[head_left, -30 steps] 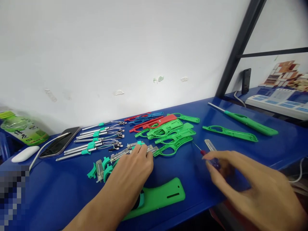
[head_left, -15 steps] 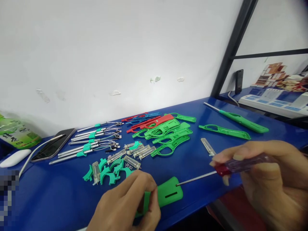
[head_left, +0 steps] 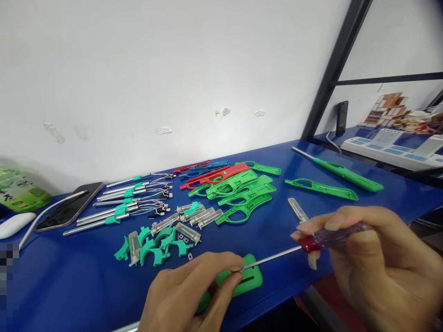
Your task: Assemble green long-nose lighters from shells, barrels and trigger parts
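My right hand [head_left: 377, 263] is closed around a screwdriver [head_left: 275, 257] with a clear purplish handle and red collar. Its metal shaft slants down to the left, over a green lighter casing [head_left: 255, 275] with a dark slot. At the shaft's tip, my left hand [head_left: 194, 290] pinches thumb and forefinger together above the casing. A tiny shiny bit shows between these fingertips, too small to name. The left hand covers much of the casing. A clear fuel tank [head_left: 297, 210] lies just beyond the right fingers.
Green half-shells [head_left: 238, 212], metal lighter tubes with wires [head_left: 114, 213], teal clips [head_left: 155, 255] and clear tanks [head_left: 188, 233] lie across the blue table [head_left: 69, 276]. An assembled green lighter [head_left: 346, 173] lies at right. Left are a phone [head_left: 67, 210] and white cable [head_left: 29, 237].
The screwdriver tip has gone from the hole in the casing leftward to my left fingertips. My left thumb and forefinger have moved right and up, now pinching at the tip.
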Action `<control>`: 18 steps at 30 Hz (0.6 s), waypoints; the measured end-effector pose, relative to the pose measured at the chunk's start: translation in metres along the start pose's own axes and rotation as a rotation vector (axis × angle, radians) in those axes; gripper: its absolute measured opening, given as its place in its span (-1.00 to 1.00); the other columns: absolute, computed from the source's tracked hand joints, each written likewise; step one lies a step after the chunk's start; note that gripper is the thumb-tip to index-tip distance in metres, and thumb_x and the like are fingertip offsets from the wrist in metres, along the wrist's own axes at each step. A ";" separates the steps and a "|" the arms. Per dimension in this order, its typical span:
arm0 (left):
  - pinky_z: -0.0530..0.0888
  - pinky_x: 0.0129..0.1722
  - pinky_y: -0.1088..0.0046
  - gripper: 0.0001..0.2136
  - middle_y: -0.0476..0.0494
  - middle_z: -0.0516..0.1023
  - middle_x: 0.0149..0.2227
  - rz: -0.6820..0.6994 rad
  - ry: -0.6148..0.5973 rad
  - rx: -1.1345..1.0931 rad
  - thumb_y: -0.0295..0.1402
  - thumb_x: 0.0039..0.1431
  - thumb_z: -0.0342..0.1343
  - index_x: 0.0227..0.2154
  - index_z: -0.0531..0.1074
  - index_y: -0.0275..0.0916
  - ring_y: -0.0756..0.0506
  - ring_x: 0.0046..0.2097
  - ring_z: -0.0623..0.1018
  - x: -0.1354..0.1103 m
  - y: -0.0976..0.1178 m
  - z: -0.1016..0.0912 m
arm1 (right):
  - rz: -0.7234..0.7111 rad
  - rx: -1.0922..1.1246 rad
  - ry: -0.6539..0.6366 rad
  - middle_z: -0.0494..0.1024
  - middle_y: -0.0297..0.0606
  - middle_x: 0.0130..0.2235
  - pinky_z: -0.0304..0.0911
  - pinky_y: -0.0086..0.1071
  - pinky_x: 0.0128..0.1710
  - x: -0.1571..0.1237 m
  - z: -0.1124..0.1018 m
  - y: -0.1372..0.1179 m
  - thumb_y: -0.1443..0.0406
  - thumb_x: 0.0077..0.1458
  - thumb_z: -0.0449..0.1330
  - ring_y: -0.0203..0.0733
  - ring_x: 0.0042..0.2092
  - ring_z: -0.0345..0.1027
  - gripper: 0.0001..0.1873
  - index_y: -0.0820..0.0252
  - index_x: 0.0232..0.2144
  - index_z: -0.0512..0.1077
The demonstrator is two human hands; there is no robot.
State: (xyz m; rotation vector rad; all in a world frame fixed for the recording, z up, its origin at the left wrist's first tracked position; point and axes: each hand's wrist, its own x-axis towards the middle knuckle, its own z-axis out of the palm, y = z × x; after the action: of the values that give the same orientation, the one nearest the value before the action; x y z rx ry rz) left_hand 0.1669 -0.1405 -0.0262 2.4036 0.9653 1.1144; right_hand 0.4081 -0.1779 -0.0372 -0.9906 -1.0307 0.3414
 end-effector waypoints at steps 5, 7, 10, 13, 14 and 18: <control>0.49 -0.43 0.77 -0.75 0.24 0.71 -0.26 0.033 -0.033 -0.013 -0.51 0.42 0.17 -0.04 0.52 0.06 0.14 -0.42 0.63 0.002 -0.001 -0.003 | 0.006 0.002 -0.009 0.73 -0.29 -0.32 0.58 -0.40 -0.48 0.002 -0.001 0.000 0.24 0.34 0.36 -0.07 -0.34 0.70 -0.97 0.02 -0.20 0.61; 0.55 -0.24 0.79 -0.73 0.23 0.72 -0.21 0.023 -0.045 -0.024 -0.55 0.41 0.18 -0.05 0.52 0.03 0.14 -0.30 0.69 0.002 0.001 -0.003 | 0.002 -0.001 -0.017 0.73 -0.27 -0.31 0.57 -0.41 -0.49 0.002 0.000 0.001 0.26 0.35 0.35 -0.06 -0.33 0.71 -0.98 0.04 -0.20 0.61; 0.56 -0.22 0.79 -0.74 0.20 0.72 -0.21 0.019 -0.049 -0.035 -0.55 0.41 0.19 -0.05 0.53 0.01 0.14 -0.30 0.70 0.001 0.001 -0.001 | 0.000 0.001 -0.026 0.73 -0.26 -0.33 0.52 -0.42 -0.55 0.002 0.001 0.001 0.27 0.35 0.35 -0.06 -0.35 0.70 -0.96 0.06 -0.22 0.61; 0.57 -0.27 0.74 -0.77 0.18 0.72 -0.24 0.026 -0.013 -0.060 -0.52 0.43 0.16 -0.06 0.53 0.02 0.11 -0.34 0.69 -0.001 0.000 0.002 | 0.028 -0.001 -0.010 0.73 -0.27 -0.32 0.53 -0.39 -0.55 0.000 0.002 0.000 0.23 0.36 0.36 -0.07 -0.35 0.69 -0.95 0.04 -0.21 0.60; 0.56 -0.30 0.74 -0.77 0.18 0.72 -0.24 0.028 -0.006 -0.066 -0.52 0.43 0.15 -0.07 0.53 0.02 0.11 -0.35 0.69 -0.001 0.000 0.003 | 0.038 -0.010 -0.005 0.73 -0.28 -0.31 0.54 -0.38 -0.53 0.000 0.002 0.000 0.23 0.36 0.35 -0.08 -0.35 0.68 -0.95 0.03 -0.21 0.60; 0.41 -0.55 0.73 -0.78 0.20 0.70 -0.29 0.033 0.006 -0.088 -0.51 0.39 0.18 -0.10 0.53 0.03 0.13 -0.46 0.60 0.002 0.001 0.003 | 0.052 -0.027 -0.008 0.74 -0.31 -0.27 0.56 -0.42 -0.49 0.002 0.002 -0.001 0.20 0.39 0.35 -0.13 -0.32 0.68 -0.95 -0.02 -0.18 0.60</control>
State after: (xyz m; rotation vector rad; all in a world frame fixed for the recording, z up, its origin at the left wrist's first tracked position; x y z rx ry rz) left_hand 0.1706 -0.1400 -0.0264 2.3550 0.8625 1.1515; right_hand 0.4072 -0.1765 -0.0347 -1.0430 -1.0206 0.3755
